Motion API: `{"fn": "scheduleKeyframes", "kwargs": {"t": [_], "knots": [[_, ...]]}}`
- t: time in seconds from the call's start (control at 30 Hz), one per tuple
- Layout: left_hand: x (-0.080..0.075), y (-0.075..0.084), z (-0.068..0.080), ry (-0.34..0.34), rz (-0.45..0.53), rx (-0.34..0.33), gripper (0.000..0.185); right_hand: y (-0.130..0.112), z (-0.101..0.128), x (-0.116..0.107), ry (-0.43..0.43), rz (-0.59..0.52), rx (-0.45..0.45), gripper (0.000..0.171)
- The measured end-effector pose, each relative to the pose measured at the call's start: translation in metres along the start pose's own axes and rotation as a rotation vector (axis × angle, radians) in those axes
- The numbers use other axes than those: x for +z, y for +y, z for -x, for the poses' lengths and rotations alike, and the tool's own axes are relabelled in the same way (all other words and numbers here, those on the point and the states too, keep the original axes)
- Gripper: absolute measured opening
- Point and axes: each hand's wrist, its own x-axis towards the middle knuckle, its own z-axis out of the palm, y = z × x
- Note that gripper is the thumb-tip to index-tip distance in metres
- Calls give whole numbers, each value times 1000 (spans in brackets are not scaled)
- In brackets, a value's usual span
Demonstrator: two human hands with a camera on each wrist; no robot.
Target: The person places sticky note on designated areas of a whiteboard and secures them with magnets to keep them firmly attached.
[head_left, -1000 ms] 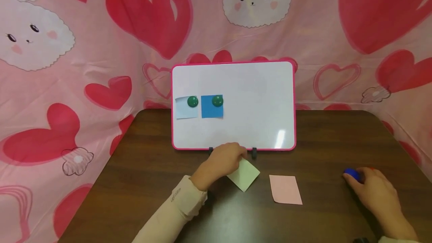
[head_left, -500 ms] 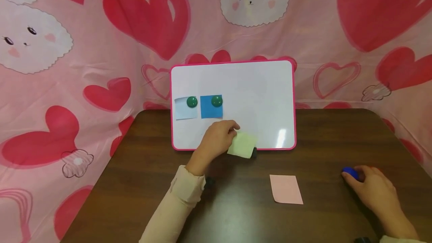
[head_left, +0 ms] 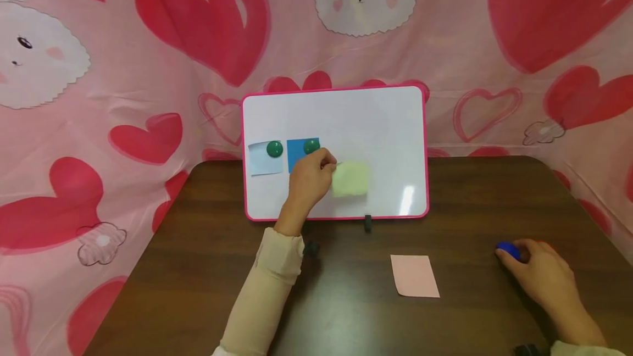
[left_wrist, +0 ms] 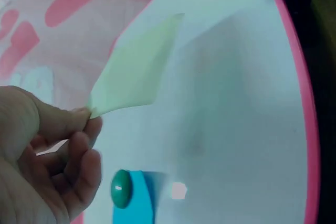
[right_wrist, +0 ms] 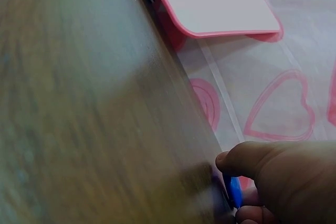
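Observation:
My left hand (head_left: 310, 177) pinches one corner of a pale green sticky note (head_left: 350, 179) between thumb and fingertips. The note hangs in front of the whiteboard (head_left: 386, 125); in the left wrist view it stands tilted off the surface, casting a shadow. Just left of it, a blue note (head_left: 296, 154) sits under a green round magnet (head_left: 311, 146), partly covered by my hand. Farther left a pale blue note (head_left: 265, 165) has another green magnet (head_left: 274, 149). At the table's right, my right hand (head_left: 546, 279) pinches a blue round magnet (right_wrist: 234, 190) between thumb and fingers.
A pink sticky note (head_left: 415, 276) lies on the dark wooden table (head_left: 346, 317), one corner curled. The pink-framed board stands on small black feet (head_left: 368, 223). A heart-patterned pink cloth (head_left: 460, 26) hangs behind and at both sides.
My left hand has lifted the green note from the table up to the board's face, beside the blue note. My right hand stays at the table's right with the blue magnet.

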Motion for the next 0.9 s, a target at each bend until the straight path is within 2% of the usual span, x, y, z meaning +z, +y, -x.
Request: {"fn": "scheduleKeyframes", "kwargs": {"t": [0.13,0.37,0.73,0.9], "knots": [[4,-5,-11,52,29,-38,13,0,-1,1,13,-4,-3,57],[8,-13,-24,61,53,-49,13,-1,0,3,38,-9,-6,55],[22,-15,-37,106,-39,-71,16,0,2,4,48,-18,-3,54],[26,-15,-43,150,-91,-49,18,0,1,4,43,-24,3,56]]}}
